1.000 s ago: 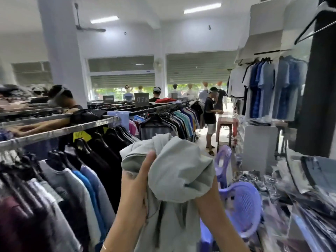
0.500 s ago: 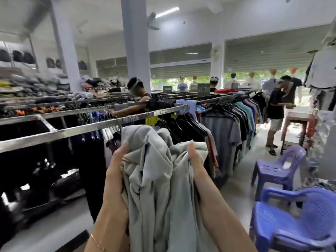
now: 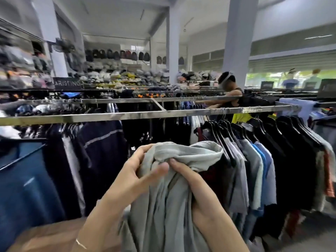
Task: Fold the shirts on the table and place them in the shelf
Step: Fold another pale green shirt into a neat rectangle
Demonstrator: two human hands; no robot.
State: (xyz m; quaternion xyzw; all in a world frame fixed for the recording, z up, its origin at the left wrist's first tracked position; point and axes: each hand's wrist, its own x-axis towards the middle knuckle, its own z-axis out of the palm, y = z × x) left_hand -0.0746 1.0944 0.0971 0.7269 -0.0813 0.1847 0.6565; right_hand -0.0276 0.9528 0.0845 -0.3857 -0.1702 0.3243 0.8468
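A crumpled light grey shirt (image 3: 169, 200) hangs bunched between both my hands, raised in front of me at chest height. My left hand (image 3: 134, 177) grips its upper left part, fingers curled round the cloth and thumb pressed across the front. My right hand (image 3: 192, 184) grips the cloth just to the right, thumb on the fabric, its other fingers hidden behind the folds. The shirt's lower part drops out of view at the bottom. No shelf can be made out clearly.
A long metal clothes rail (image 3: 145, 114) full of hanging shirts on black hangers (image 3: 225, 135) stands right in front. A brown surface (image 3: 52, 235) shows at bottom left. Another person (image 3: 229, 91) leans on the rail behind. Pillars (image 3: 238, 39) and stocked wall shelves lie farther back.
The view has swung left, away from the purple chairs, to face the clothes rail. My hands have drawn together on the grey shirt, thumbs now meeting at its top.
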